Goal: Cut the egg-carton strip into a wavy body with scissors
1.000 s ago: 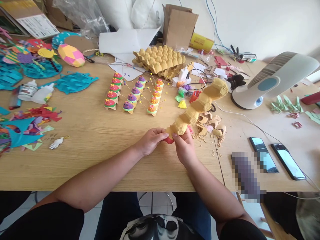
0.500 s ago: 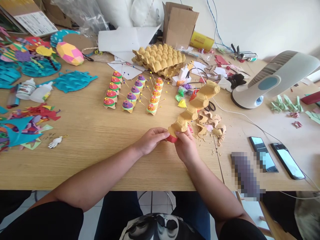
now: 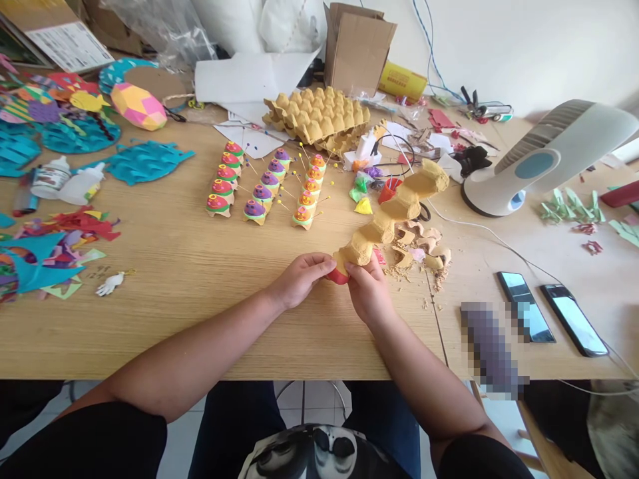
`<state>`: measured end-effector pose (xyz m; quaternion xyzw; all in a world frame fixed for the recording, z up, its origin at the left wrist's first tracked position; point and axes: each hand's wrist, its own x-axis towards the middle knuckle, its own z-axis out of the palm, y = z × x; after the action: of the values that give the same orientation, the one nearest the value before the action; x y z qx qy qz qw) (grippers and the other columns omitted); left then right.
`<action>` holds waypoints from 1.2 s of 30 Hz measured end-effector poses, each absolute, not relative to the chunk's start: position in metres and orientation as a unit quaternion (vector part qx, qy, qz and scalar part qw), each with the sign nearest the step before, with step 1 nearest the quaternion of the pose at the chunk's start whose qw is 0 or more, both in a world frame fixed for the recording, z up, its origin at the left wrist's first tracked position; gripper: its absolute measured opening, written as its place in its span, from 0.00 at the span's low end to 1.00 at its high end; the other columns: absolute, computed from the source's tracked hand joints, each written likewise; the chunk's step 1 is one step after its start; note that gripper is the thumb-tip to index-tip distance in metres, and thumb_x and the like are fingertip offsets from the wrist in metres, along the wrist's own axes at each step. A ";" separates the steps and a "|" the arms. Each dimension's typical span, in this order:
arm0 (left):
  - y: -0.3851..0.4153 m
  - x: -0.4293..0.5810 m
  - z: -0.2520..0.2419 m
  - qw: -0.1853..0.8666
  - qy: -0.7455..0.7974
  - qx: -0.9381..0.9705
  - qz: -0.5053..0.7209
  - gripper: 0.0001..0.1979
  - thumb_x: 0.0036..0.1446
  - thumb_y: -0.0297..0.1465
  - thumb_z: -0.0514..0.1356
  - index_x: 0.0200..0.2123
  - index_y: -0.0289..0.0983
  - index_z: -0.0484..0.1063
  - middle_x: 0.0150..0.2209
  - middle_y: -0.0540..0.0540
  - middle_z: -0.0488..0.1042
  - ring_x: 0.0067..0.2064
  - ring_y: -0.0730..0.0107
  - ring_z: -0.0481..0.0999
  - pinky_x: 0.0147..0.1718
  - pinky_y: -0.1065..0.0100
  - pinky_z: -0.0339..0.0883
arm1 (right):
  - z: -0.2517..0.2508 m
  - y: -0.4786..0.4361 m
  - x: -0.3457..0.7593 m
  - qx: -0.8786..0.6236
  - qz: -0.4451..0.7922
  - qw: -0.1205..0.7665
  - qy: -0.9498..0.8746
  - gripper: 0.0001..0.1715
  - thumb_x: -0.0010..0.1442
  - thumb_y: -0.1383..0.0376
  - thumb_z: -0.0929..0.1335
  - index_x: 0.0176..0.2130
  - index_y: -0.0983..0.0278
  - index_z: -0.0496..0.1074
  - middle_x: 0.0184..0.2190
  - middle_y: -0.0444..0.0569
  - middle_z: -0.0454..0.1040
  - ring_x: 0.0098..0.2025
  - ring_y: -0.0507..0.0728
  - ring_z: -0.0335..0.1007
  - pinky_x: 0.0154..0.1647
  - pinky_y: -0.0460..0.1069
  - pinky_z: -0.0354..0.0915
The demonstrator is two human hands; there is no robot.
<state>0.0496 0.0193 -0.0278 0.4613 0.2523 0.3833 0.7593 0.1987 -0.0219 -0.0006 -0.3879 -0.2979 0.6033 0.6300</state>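
Observation:
A strip of yellow egg carton cups (image 3: 382, 226) slants up and away to the right above the table. Its near end carries a red piece of clay (image 3: 339, 275). My left hand (image 3: 307, 278) pinches the red clay at the left side of that end. With thumb and fingers, my right hand (image 3: 368, 289) holds the strip's near end from the right; the fingers underneath are hidden. Beyond my hands stand three decorated egg carton strips with pins: a red one (image 3: 225, 179), a purple one (image 3: 267, 188) and an orange one (image 3: 310, 193).
Carton scraps and crumbs (image 3: 424, 246) lie right of my hands, near clay packets (image 3: 360, 186). Egg trays (image 3: 317, 116) are stacked at the back. A white fan-like device (image 3: 529, 163) and two phones (image 3: 574, 320) are at the right, paper cutouts (image 3: 144, 161) and glue bottles (image 3: 52, 176) at the left.
The far end of the carton strip has swung slightly to the right. Both hands stay nearly in place, still holding its near end.

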 end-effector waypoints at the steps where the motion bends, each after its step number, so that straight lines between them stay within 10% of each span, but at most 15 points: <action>1: 0.019 0.050 -0.027 0.770 0.245 0.445 0.385 0.18 0.61 0.45 0.65 0.31 0.34 0.81 0.32 0.44 0.79 0.38 0.65 0.76 0.44 0.65 0.67 | 0.001 -0.021 0.200 -0.385 0.607 0.630 -0.295 0.19 0.52 0.66 0.74 0.44 0.54 0.73 0.43 0.41 0.78 0.46 0.56 0.73 0.53 0.53 0.68; 36: 0.020 0.055 -0.024 0.838 0.237 0.305 0.384 0.18 0.54 0.44 0.72 0.40 0.36 0.82 0.40 0.44 0.80 0.41 0.67 0.74 0.41 0.68 0.67 | 0.000 -0.012 0.209 -0.362 0.688 0.603 -0.177 0.15 0.53 0.63 0.78 0.39 0.58 0.73 0.37 0.40 0.81 0.36 0.50 0.76 0.37 0.44 0.74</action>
<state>0.0546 0.0196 -0.0235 0.3051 0.2375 0.3844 0.8383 0.2087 -0.0123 -0.0001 -0.3623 -0.1767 0.6882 0.6033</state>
